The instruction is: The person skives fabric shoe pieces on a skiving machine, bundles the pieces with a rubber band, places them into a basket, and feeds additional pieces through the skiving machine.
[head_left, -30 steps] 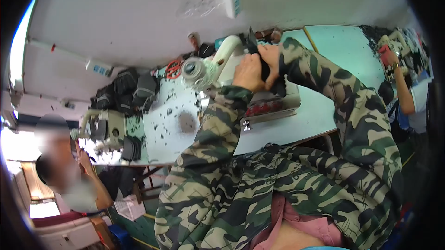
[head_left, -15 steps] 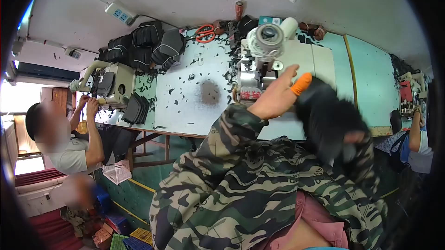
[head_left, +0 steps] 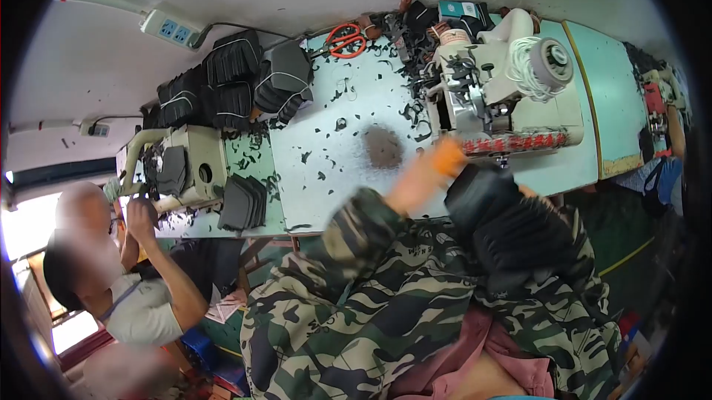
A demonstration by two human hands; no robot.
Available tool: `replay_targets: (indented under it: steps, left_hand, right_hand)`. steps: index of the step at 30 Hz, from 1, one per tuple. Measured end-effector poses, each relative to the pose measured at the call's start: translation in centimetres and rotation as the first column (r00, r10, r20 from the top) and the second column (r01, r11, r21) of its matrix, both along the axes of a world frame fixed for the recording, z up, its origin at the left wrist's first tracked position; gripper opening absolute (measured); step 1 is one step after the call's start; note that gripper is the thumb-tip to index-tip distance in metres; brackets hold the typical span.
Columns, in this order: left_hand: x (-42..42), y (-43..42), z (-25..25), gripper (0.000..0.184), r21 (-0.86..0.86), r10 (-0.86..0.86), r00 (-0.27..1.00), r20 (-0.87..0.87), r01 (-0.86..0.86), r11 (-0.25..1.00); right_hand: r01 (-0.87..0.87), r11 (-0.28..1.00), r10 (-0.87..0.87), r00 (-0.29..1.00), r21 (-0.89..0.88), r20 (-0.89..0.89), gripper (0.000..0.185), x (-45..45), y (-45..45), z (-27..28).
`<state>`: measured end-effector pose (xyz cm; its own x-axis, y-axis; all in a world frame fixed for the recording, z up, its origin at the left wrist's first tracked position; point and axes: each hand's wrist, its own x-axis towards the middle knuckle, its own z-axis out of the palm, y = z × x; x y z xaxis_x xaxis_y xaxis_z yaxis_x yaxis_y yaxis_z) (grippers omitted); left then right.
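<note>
A fanned stack of black pieces is held up in front of my chest, slightly blurred. My right hand grips it from behind, mostly hidden by the pieces. At the upper left edge of the stack is my left hand, smeared by motion. An orange finger cot covers one of its fingertips; I cannot tell whether its fingers hold anything. Just beyond both hands stands a sewing machine with a red-lettered cylinder arm.
Bundles of tied black pieces and orange-handled scissors lie at the back of the white table. Black scraps are scattered over it. At left, a co-worker works at another machine; another person's arm shows at far right.
My left hand has come down and back from the machine head to the stack. The stack has dropped slightly nearer my body. The view has shifted, so the machine appears further right.
</note>
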<state>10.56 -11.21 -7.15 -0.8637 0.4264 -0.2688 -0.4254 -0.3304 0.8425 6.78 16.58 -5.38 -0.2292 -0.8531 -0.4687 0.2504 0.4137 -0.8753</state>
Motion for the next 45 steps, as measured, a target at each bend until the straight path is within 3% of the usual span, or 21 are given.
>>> replay_targets:
  steps: [1,2,3,6,12,14,16,18,20,25,26,27,28,29,31,33,36,37,40,43,45]
  left_hand:
    - [-2.7,-3.7,-2.4,0.045,-0.180,0.160,0.975,0.155,-0.132,0.975]
    - [-5.2,-7.1,-10.5,0.037,-0.535,0.216,0.900,-0.379,-0.404,0.742]
    - [-7.3,-10.6,-11.0,0.033,-0.581,0.373,0.902,-0.219,-0.427,0.693]
    - [-14.2,-16.6,-15.7,0.035,-0.895,0.020,0.900,-0.436,-0.430,-0.121]
    - [-15.9,-17.1,-16.9,0.021,-0.954,-0.088,0.974,-0.206,-0.181,0.238]
    - [-15.2,-16.5,-16.1,0.018,-0.907,-0.083,0.938,-0.337,-0.300,0.297]
    - [-15.4,-16.4,-14.9,0.014,-0.840,0.064,0.958,-0.279,-0.276,0.468]
    - [-16.1,-16.8,-16.2,0.012,-0.870,0.003,0.950,-0.311,-0.286,0.401]
    - [-16.4,-16.4,-16.2,0.014,-0.828,0.075,0.960,-0.270,-0.271,0.490]
    - [-16.1,-15.3,-17.9,0.016,-0.779,0.095,0.978,-0.188,-0.207,0.592]
    - [-16.0,-15.0,-18.0,0.017,-0.870,-0.021,0.951,-0.309,-0.273,0.410]
    - [-15.8,-14.7,-18.2,0.018,-0.909,-0.160,0.905,-0.394,-0.357,0.216]
    - [-15.7,-14.2,-17.6,0.018,-0.909,-0.165,0.904,-0.394,-0.356,0.219]
    - [-15.7,-13.8,-16.4,0.019,-0.949,-0.179,0.939,-0.295,-0.266,0.168]
    - [-15.6,-13.8,-16.1,0.020,-0.980,-0.200,0.961,-0.189,-0.170,0.108]
    - [-16.1,-14.7,-16.9,0.022,-0.966,-0.242,0.951,-0.194,-0.141,0.218]
    - [-15.1,-15.7,-15.8,0.019,-0.912,-0.126,0.961,-0.247,-0.186,0.366]
    - [-14.3,-15.4,-14.7,0.011,-0.851,-0.016,0.966,-0.259,-0.220,0.477]
    - [-12.5,-14.5,-10.8,0.005,-0.805,-0.078,0.975,-0.206,-0.124,0.580]
    - [-8.9,-10.4,-6.3,0.005,-0.754,-0.461,0.863,-0.204,0.161,0.636]
    - [-5.8,-7.2,-2.6,0.010,-0.565,-0.507,0.813,-0.286,0.285,0.775]
  right_hand:
    - [0.021,0.999,-0.021,1.000,0.026,0.002,0.098,-0.1,-0.1,0.8]
    - [0.036,0.998,-0.036,0.999,0.047,0.001,0.099,0.1,0.0,1.6]
    - [0.052,0.996,-0.053,0.999,0.071,0.005,0.099,0.5,0.6,2.5]
    - [0.109,0.983,-0.111,0.994,0.148,0.009,0.101,2.5,1.8,4.6]
    - [0.169,0.939,-0.202,0.976,0.300,0.084,0.116,6.8,2.4,4.6]
    - [0.166,0.929,-0.212,0.972,0.332,0.106,0.121,8.1,2.9,4.2]
    - [0.090,0.944,-0.038,0.985,0.317,-0.167,0.119,9.3,3.5,4.1]
    - [0.213,0.915,-0.189,0.977,0.342,-0.102,0.116,9.9,2.7,4.4]
    - [0.330,0.867,-0.340,0.939,0.373,-0.040,0.114,10.3,2.3,4.4]
    - [0.563,0.822,-0.569,0.809,0.086,0.145,0.098,10.6,2.4,5.6]
    - [0.568,0.819,-0.574,0.806,0.087,0.142,0.098,9.4,2.2,5.0]
    - [0.317,0.909,-0.309,0.948,-0.270,0.073,0.098,7.3,1.6,3.9]
    - [-0.011,0.827,-0.053,0.994,-0.561,-0.098,0.099,5.2,1.0,2.8]
    - [-0.351,0.590,0.139,0.931,-0.728,-0.336,0.099,4.3,0.6,2.3]
    - [-0.283,0.668,0.123,0.954,-0.689,-0.273,0.100,4.0,-0.3,2.4]
    - [0.010,0.875,-0.052,0.996,-0.483,-0.074,0.100,5.3,-0.7,2.8]
    - [0.290,0.922,-0.283,0.957,-0.256,0.062,0.100,6.9,-2.2,2.2]
    - [0.318,0.916,-0.312,0.948,-0.243,0.063,0.100,6.5,-3.3,1.6]
    - [0.338,0.913,-0.342,0.939,-0.230,0.023,0.101,5.3,-6.5,-0.3]
    - [0.329,0.909,-0.356,0.932,-0.258,-0.065,0.101,4.0,-8.9,-2.1]
    - [0.326,0.906,-0.364,0.926,-0.271,-0.101,0.101,4.1,-10.5,-2.8]
